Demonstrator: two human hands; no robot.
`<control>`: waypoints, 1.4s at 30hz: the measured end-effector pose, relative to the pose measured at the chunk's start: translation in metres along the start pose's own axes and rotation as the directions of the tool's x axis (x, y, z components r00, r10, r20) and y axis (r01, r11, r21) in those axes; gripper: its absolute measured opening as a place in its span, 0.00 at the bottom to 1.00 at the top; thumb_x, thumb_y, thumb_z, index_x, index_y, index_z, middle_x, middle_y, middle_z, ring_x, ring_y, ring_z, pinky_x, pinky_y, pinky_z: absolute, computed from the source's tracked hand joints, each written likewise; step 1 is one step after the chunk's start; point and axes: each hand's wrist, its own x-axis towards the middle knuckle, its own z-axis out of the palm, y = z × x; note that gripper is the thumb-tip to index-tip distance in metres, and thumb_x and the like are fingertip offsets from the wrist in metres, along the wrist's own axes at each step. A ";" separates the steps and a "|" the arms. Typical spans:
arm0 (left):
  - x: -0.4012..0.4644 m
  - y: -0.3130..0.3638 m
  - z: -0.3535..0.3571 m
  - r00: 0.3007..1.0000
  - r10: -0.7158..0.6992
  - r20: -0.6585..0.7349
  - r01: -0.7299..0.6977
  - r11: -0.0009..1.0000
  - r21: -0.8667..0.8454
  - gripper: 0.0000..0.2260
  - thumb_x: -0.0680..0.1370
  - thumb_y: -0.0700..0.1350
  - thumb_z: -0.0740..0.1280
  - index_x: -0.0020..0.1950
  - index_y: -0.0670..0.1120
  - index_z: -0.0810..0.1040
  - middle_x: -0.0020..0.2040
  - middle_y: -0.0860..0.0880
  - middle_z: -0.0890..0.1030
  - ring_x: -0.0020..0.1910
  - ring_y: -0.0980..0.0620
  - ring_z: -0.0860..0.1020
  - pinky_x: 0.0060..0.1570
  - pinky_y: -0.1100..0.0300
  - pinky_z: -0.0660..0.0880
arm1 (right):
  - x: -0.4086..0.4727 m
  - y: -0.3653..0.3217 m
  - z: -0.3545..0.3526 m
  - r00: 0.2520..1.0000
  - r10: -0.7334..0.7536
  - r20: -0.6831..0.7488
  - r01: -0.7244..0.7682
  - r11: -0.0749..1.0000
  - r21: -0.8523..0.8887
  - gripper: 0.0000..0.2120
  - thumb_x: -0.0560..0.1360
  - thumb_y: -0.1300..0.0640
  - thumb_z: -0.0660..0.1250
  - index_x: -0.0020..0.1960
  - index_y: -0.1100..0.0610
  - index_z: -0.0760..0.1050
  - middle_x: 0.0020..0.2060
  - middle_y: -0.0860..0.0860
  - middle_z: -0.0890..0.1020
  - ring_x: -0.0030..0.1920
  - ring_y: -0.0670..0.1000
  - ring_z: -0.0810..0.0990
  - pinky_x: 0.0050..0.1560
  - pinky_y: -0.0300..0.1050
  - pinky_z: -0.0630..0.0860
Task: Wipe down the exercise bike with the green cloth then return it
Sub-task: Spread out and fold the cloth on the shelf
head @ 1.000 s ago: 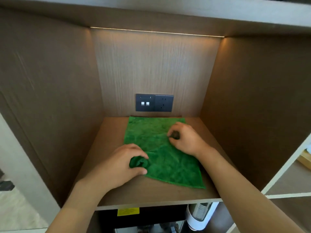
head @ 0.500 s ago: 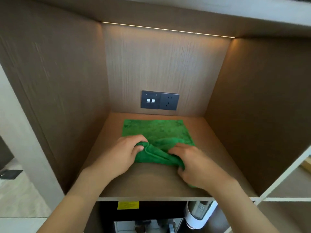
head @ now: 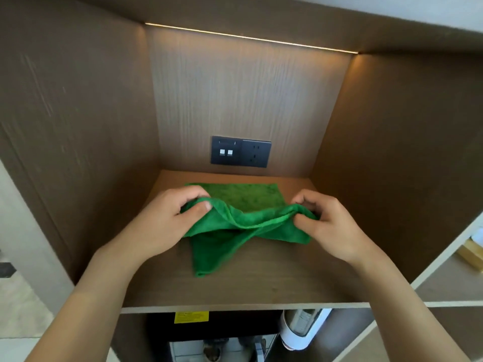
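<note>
the green cloth [head: 235, 231] lies on the wooden shelf [head: 261, 286] of a brown niche, about midway between its side walls, and it is partly lifted off the surface. the left hand [head: 167, 220] grips the cloth's left part, with the thumb on top of a fold and the other fingers [head: 192, 192] curled round behind it, so the fingers are closed on the fabric. the right hand [head: 326, 226] pinches the cloth's right part between thumb and curled fingers, holding it too. between the two hands a raised edge of the cloth sags in a shallow curve. behind that edge the far part of the cloth lies flat on the shelf, reaching toward the back wall. below the raised edge a corner hangs forward and rests on the shelf, pointing toward the shelf's front edge. on the back wall, above the cloth and apart from it, sits a dark socket panel [head: 240, 152] with two small white squares on its left half and outlet holes on its right half. a thin light strip [head: 248, 37] glows along the top of the back wall. under the shelf, a yellow label [head: 191, 316] shows on a dark surface, and a white cylindrical object [head: 300, 330] stands to its right.
</note>
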 end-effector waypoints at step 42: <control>-0.045 0.011 0.019 0.958 0.094 -0.272 -0.082 0.995 0.055 0.04 0.84 0.43 0.66 0.53 0.52 0.78 0.43 0.56 0.80 0.39 0.52 0.78 0.39 0.59 0.73 | -0.031 -0.027 0.040 0.979 -0.194 -0.062 0.154 0.905 -0.397 0.15 0.74 0.74 0.66 0.50 0.54 0.79 0.49 0.46 0.76 0.50 0.48 0.78 0.49 0.42 0.72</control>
